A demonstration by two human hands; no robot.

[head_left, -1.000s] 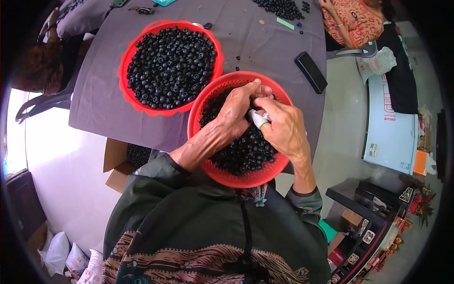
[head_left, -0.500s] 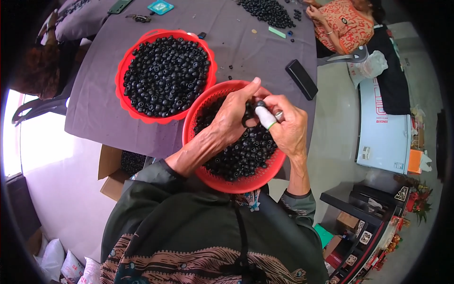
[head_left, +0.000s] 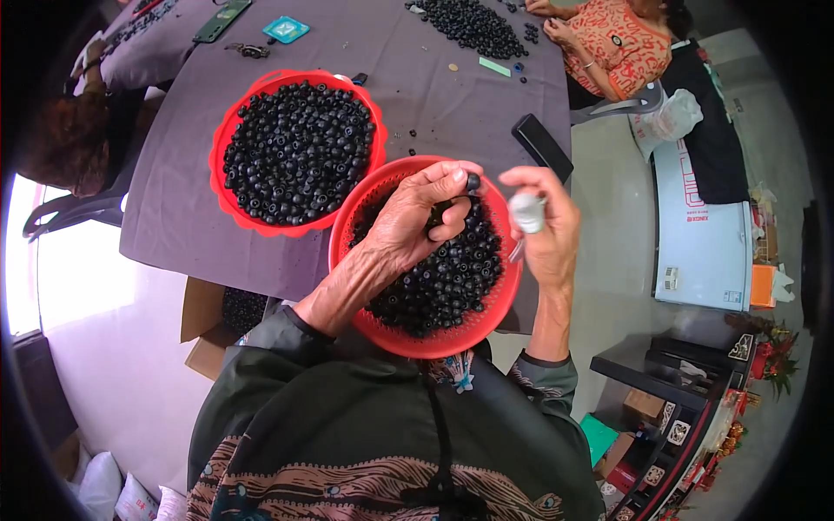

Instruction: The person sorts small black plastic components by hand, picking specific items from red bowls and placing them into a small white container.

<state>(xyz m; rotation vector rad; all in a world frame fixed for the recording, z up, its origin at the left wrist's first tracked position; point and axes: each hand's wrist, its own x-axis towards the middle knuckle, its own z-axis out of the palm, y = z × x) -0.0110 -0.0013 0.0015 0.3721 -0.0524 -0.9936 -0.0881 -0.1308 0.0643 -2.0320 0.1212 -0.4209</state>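
Nearest the body, a red basket (head_left: 408, 334) of small black round pieces (head_left: 443, 278) sits at the near table edge, partly over the lap. The left hand (head_left: 417, 221) hangs above it, fingers curled, thumb and forefinger pinching one black bead (head_left: 473, 181) at the hand's two o'clock. Just to the bead's three o'clock, apart from it, the right hand (head_left: 547, 230) is closed around a small white bottle (head_left: 526, 211), a thin stem pointing down from it toward the basket rim.

At ten o'clock from the near basket, a second red basket (head_left: 224, 148), also full of black pieces, touches or nearly touches it on the grey tablecloth (head_left: 174, 217). A black flat phone-like slab (head_left: 541, 148) lies at one o'clock, close behind the right hand. Under the table at eight o'clock stands an open cardboard box (head_left: 201, 334).

Farther off, a loose heap of black pieces (head_left: 473, 24) lies at twelve o'clock, with another person in an orange patterned top (head_left: 617, 43) beside it at one o'clock.
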